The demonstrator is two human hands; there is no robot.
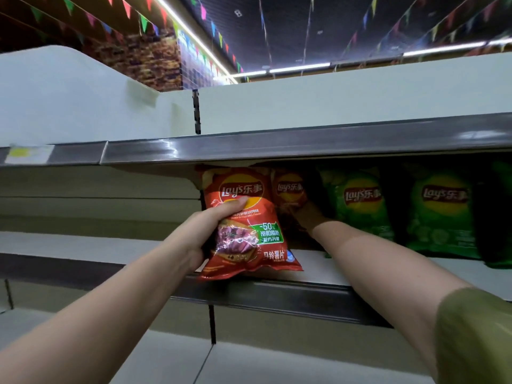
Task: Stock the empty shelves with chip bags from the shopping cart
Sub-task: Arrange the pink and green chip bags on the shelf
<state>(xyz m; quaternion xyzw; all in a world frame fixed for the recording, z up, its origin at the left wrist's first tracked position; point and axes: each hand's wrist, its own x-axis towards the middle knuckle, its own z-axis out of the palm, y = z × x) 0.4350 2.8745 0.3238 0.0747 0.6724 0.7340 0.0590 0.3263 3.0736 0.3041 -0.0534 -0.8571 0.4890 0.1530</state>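
My left hand [206,228] grips a red Lay's chip bag [243,239] by its left edge, thumb across the front, holding it upright at the front of the middle shelf [313,275]. Behind it stands a second red bag [288,189], deeper in the shade. My right hand [310,217] reaches into the shelf beside that second bag and touches it; its fingers are hidden in the dark, so its hold is unclear. Two green Lay's bags [360,200] [443,214] stand upright to the right.
The top shelf rail [277,148] runs just above the bags, with a yellow price label [27,153] at the left. White shelf boards lie to the left [83,245] and below [166,361]. A third green bag [502,217] is cut off at the right edge.
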